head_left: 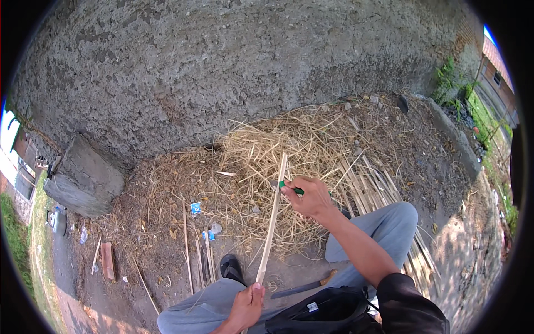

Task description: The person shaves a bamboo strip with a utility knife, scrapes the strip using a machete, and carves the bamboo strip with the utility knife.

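My left hand [248, 306] is closed round the lower end of a long pale bamboo strip [271, 234], which slants up and away from my lap. Near the strip's far end, my right hand [311, 197] grips a small green-handled knife [299, 191], its short blade against the strip. Behind and below the strip lies a heap of thin curled shavings [261, 150] on the ground. A large knife [297, 290] with a wooden handle lies between my legs, partly hidden by a black bag [328, 312] at my lap.
Split bamboo strips [378, 186] lie in a bundle beside my right leg. Several thinner strips [199, 259] are on the left. A rough grey wall [250, 61] rises ahead, with a concrete block [86, 178] at its left. A brick [108, 260] and blue wrappers [196, 208] are on the dirt.
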### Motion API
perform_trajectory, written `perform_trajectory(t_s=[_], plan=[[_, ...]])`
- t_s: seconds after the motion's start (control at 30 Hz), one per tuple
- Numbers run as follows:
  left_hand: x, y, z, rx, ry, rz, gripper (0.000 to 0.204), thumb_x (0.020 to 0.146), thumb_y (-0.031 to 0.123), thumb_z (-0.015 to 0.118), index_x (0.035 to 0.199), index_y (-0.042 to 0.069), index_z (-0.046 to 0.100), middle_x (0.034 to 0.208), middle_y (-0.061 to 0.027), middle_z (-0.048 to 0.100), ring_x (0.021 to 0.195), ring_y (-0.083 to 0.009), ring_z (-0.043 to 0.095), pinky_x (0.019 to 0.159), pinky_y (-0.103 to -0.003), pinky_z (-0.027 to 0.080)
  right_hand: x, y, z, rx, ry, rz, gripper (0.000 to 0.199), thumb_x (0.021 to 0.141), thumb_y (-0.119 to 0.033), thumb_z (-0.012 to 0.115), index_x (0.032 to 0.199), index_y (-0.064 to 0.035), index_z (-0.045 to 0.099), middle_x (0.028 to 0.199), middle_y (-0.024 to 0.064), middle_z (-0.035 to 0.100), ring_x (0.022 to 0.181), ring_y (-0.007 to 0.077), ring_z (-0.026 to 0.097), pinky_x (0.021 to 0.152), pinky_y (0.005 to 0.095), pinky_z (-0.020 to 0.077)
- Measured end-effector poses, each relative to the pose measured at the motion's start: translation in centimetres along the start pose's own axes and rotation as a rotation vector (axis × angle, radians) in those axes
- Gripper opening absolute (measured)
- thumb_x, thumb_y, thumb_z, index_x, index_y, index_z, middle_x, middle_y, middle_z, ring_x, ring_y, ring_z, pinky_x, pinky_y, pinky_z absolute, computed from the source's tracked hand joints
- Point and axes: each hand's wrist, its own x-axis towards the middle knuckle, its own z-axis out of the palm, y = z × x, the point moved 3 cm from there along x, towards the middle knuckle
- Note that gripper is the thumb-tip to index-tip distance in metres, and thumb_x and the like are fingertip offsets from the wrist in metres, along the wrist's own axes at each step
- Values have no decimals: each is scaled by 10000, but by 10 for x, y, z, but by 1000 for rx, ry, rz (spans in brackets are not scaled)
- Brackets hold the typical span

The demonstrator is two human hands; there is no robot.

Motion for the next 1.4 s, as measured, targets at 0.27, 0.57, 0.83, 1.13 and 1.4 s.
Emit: perform_trajectory(t_s=[0.27,0.57,0.83,1.13,1.4], plan=[[-1,-22,1,-89,101,-40,267,999,268,490,893,33,560,593,-111,482,570,-214,548,522,-406,439,37,42,16,-148,-181,152,191,853,-290,687,835,-102,714,743,92,697,654,311,663,604,435,525],[5,-26,-10,-565,-265,-529,427,1061,380,347,846,55,521,599,20,415,482,-89,396,429,-275,312,34,169,3,-154,-477,490,198,855,-289,652,857,-96,693,812,99,697,791,303,678,744,442,537],[18,-17,-12,-651,-324,-363,406,1064,443,301,885,100,424,625,60,277,488,-56,238,426,-241,173,3,66,-10,-546,-879,274,219,891,-334,637,910,-122,688,881,122,703,895,309,684,790,461,540],[20,-3,-8,-708,-341,-291,401,1062,440,326,882,96,425,625,70,264,476,-43,228,413,-229,168,-70,16,-35,-145,-577,257,222,887,-340,659,877,-119,675,670,110,657,673,320,671,640,451,525],[31,0,0,-716,-295,-321,362,1063,403,345,910,90,447,632,73,271,478,-42,230,416,-232,163,-93,56,1,-222,-651,170,235,894,-354,638,947,-127,671,774,130,689,741,341,679,666,469,540]])
